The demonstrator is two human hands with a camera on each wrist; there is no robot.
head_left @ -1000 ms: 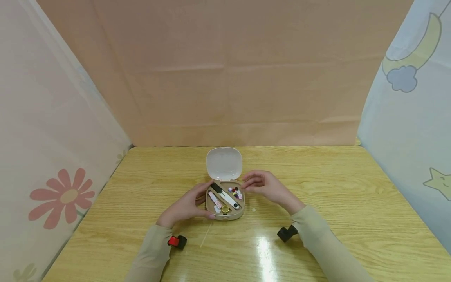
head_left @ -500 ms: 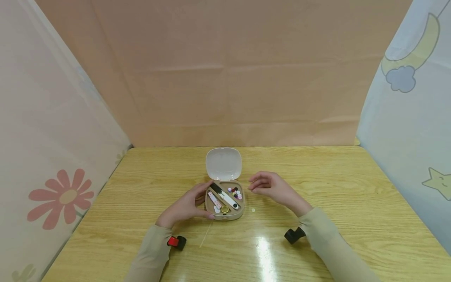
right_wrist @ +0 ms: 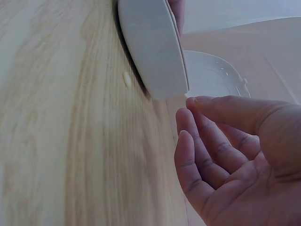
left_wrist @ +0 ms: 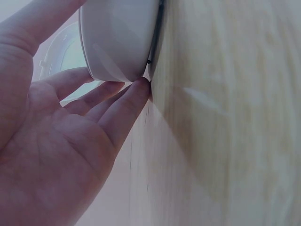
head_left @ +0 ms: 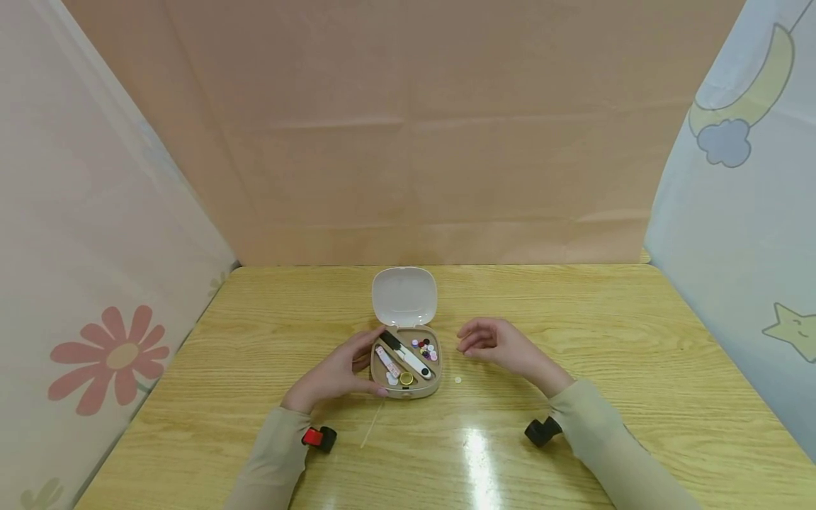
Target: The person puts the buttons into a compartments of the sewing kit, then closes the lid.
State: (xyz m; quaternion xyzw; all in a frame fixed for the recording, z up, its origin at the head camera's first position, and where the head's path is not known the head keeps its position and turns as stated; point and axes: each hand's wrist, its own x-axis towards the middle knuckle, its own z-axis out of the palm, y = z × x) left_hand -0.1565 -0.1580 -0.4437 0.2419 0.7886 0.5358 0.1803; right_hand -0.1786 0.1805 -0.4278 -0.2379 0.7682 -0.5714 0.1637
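A small beige sewing box (head_left: 408, 392) stands on the table with its pale lid (head_left: 404, 296) raised. My left hand (head_left: 334, 372) grips its left side, thumb at the front and fingers behind. The left wrist view shows those fingertips against the box wall (left_wrist: 117, 37). Several coloured buttons (head_left: 426, 347) lie in the right compartment. A black-and-white tool (head_left: 408, 356) crosses the middle; a pink-and-white piece (head_left: 387, 361) and a gold ring-shaped piece (head_left: 406, 379) lie in the left one. My right hand (head_left: 503, 347) hovers right of the box, fingers loosely bent, nothing visibly held.
A small pale button (head_left: 457, 380) lies on the wooden table (head_left: 574, 340) right of the box. A thin pale strip (head_left: 372, 427) lies in front of it. An orange-beige sheet (head_left: 408, 142) hangs behind, with printed sheets at both sides.
My right hand has drawn back to the right, away from the button compartment, and dropped slightly nearer to me. The left hand and the box have stayed in place.
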